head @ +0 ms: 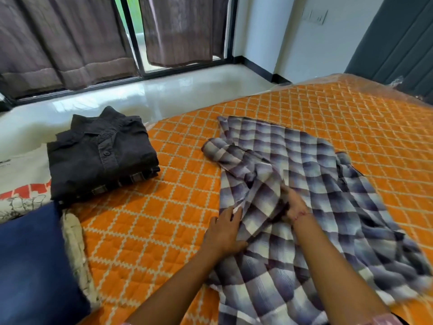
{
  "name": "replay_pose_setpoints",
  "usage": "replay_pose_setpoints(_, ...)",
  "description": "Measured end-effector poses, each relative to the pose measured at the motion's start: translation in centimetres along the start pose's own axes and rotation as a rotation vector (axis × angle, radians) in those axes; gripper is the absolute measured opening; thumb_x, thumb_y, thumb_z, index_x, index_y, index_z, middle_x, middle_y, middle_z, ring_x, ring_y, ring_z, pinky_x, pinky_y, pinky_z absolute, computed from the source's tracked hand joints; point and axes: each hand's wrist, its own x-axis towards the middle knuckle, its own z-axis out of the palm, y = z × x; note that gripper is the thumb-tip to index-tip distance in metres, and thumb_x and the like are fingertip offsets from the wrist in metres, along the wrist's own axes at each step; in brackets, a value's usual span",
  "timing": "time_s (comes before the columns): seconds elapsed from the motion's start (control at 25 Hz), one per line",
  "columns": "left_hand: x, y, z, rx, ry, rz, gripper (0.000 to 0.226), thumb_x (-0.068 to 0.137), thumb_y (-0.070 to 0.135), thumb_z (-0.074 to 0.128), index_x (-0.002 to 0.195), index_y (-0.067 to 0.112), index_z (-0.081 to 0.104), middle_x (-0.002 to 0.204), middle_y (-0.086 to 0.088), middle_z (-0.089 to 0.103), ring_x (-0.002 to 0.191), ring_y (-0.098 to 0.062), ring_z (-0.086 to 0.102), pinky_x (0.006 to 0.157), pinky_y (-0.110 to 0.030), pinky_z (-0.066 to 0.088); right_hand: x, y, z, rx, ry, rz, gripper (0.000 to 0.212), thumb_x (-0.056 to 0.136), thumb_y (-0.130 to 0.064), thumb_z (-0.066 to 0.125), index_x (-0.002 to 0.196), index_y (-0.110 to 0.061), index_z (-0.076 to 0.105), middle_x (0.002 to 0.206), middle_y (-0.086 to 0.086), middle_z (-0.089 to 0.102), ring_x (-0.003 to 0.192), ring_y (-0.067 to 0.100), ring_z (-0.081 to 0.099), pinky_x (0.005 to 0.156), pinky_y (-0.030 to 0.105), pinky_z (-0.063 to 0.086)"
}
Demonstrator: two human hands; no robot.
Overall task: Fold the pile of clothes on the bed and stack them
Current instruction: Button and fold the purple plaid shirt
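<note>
Both hands work the checked shirt (293, 184) on the bed (164, 219) — left hand (225, 233) pinching its edge, right hand (295, 205) blurred, grip unclear — beside a folded stack (100, 153).

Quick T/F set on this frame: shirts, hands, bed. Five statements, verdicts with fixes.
1. The plaid shirt lies spread out and unfolded on the orange bedspread. True.
2. The black shirt is crumpled in a heap. False: it is neatly folded, collar up, on top of a stack.
3. Both hands are on the plaid shirt. True: the left hand is at its edge, the right hand near its middle.
4. The black shirt sits to the right of the plaid shirt. False: it is on the left.
5. The curtains are white. False: they are dark brown.
</note>
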Motion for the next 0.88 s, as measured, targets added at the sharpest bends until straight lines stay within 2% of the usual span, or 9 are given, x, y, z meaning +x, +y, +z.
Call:
replay_pose_setpoints(0.12, -1.2, -0.2, 2.3, 0.108, 0.196, 0.033, 0.079, 0.085, 0.06, 0.037, 0.147, 0.013, 0.026, 0.151, -0.016, 0.034, 0.136, -0.031, 0.039, 0.101, -0.051, 0.043, -0.2, -1.2, 0.6, -0.545, 0.36, -0.273, 0.079, 0.078, -0.053, 0.067, 0.136, -0.006, 0.043, 0.138, 0.018, 0.048, 0.124, 0.036, 0.047, 0.096, 0.045, 0.044)
replay_pose_setpoints(0.28, -1.7, -0.4, 4.1, 0.17, 0.214, 0.064, 0.07, 0.091, 0.062, 0.022, 0.139, 0.014, 0.038, 0.141, -0.016, 0.048, 0.126, -0.03, 0.052, 0.09, -0.049, 0.051, 0.6, -2.7, 3.3, -0.735, 0.062, -0.298, 0.038, 0.09, -0.031, 0.061, 0.114, -0.002, 0.061, 0.114, 0.017, 0.062, 0.105, 0.032, 0.058, 0.071, 0.027, 0.042)
replay_pose_setpoints(0.36, -1.8, -0.6, 3.9, 0.188, 0.288, 0.06, 0.075, 0.093, 0.065, 0.013, 0.144, 0.013, 0.031, 0.144, -0.017, 0.044, 0.13, -0.031, 0.047, 0.093, -0.051, 0.049, 0.8, -3.8, 2.7, -0.507, 0.058, -0.378, 0.018, 0.097, -0.016, 0.05, 0.098, -0.006, 0.065, 0.092, 0.01, 0.064, 0.092, 0.026, 0.059, 0.062, 0.023, 0.044)
replay_pose_setpoints(0.44, -2.1, -0.5, 3.8, 0.177, 0.336, 0.05, 0.083, 0.089, 0.069, 0.022, 0.15, 0.012, 0.018, 0.147, -0.019, 0.04, 0.133, -0.033, 0.043, 0.095, -0.052, 0.044, -1.8, -5.3, 0.3, -0.053, 0.027, -0.393, 0.033, 0.102, -0.017, 0.039, 0.093, -0.008, 0.069, 0.082, 0.001, 0.068, 0.082, 0.015, 0.064, 0.067, 0.021, 0.05)
replay_pose_setpoints(0.52, -3.0, -0.2, 4.2, 0.166, 0.358, 0.036, 0.091, 0.082, 0.066, 0.042, 0.149, 0.011, 0.015, 0.144, -0.02, 0.043, 0.128, -0.034, 0.048, 0.087, -0.05, 0.049, -6.9, -4.8, -3.0, 0.193, 0.059, -0.376, 0.064, 0.104, -0.016, 0.026, 0.06, -0.021, 0.072, 0.054, -0.012, 0.065, 0.064, 0.007, 0.063, 0.058, 0.015, 0.05)
replay_pose_setpoints(0.64, -4.7, 0.2, 4.3, 0.146, 0.365, 0.027, 0.094, 0.066, 0.052, 0.076, 0.138, 0.009, 0.035, 0.131, -0.018, 0.056, 0.109, -0.032, 0.062, 0.065, -0.041, 0.055, -12.6, -0.8, -6.6, -0.078, 0.22, -0.219, 0.052, 0.1, 0.0, 0.035, 0.056, -0.024, 0.049, 0.036, -0.027, 0.047, 0.086, 0.031, 0.057, 0.056, 0.015, 0.041)
replay_pose_setpoints(0.72, -6.3, 0.3, 4.1, 0.163, 0.385, -0.004, 0.089, 0.062, 0.039, 0.083, 0.133, 0.011, 0.037, 0.126, -0.017, 0.059, 0.103, -0.031, 0.064, 0.056, -0.035, 0.053, -12.7, 1.1, -7.1, -0.272, 0.349, -0.182, 0.02, 0.099, 0.0, 0.039, 0.082, 0.0, 0.049, 0.087, -0.005, 0.065, 0.123, 0.042, 0.039, 0.085, 0.031, 0.041)
replay_pose_setpoints(0.76, -7.0, 0.4, 3.7, 0.129, 0.39, -0.047, 0.088, 0.065, 0.034, 0.081, 0.137, 0.013, 0.033, 0.131, -0.018, 0.055, 0.105, -0.032, 0.062, 0.056, -0.034, 0.053, -12.8, 1.4, -6.8, -0.266, 0.374, -0.157, 0.023, 0.1, -0.005, 0.039, 0.117, 0.009, 0.047, 0.127, 0.012, 0.056, 0.132, 0.038, 0.033, 0.095, 0.032, 0.035)
replay_pose_setpoints(0.88, -9.0, -0.2, 4.1, -0.25, 0.347, -0.341, 0.075, 0.086, 0.032, 0.062, 0.148, 0.014, 0.023, 0.143, -0.015, 0.036, 0.121, -0.036, 0.046, 0.078, -0.042, 0.051, -10.9, 3.7, -5.7, -0.506, 0.599, -0.263, 0.055, 0.093, -0.016, 0.05, 0.142, 0.001, 0.031, 0.149, 0.023, 0.031, 0.135, 0.036, 0.034, 0.107, 0.041, 0.029)
